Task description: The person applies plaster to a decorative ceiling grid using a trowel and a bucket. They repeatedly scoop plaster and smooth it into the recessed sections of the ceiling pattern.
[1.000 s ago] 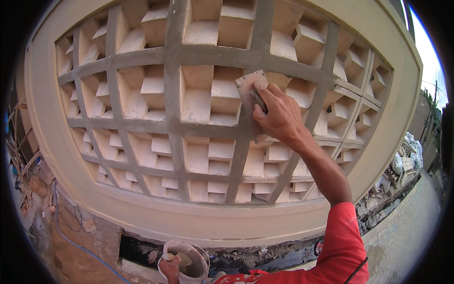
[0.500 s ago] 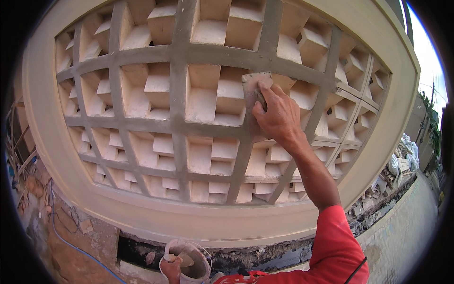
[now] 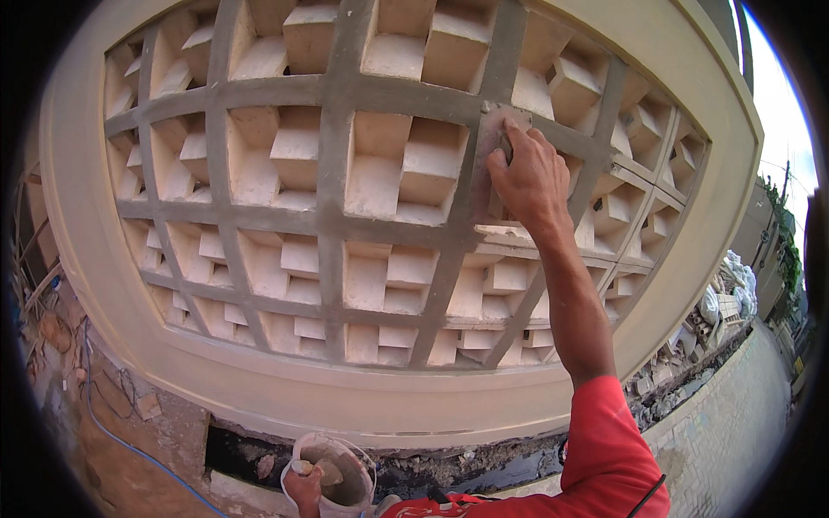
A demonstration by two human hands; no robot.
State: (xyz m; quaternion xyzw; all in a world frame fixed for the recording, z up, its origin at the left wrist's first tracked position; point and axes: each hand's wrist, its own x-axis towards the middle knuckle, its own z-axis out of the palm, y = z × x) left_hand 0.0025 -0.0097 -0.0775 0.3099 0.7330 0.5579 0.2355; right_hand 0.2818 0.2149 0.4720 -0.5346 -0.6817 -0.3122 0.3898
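Higher on the lattice (image 3: 333, 173) than before, the float (image 3: 491, 138) stands nearly upright, long axis along a grey vertical bar (image 3: 439, 285), its top edge above the right hand's (image 3: 534, 177) fingers, clasped round its handle. Left hand (image 3: 304, 490) grips a trowel (image 3: 331, 472).

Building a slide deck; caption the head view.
Right hand holds a float against grey lattice; left hand grips a trowel at a bucket.

Outdoors, in daylight. At far right, bright, pale sky (image 3: 775, 95) shows above a grey wall (image 3: 758, 205) and green plants (image 3: 788, 231). Below, a paved path (image 3: 734, 414) curves toward the lower right, edged by rubble (image 3: 672, 358) and whitish sacks (image 3: 740, 281). At lower left, a blue hose or cable (image 3: 144, 454) crosses bare brown ground (image 3: 108, 466).
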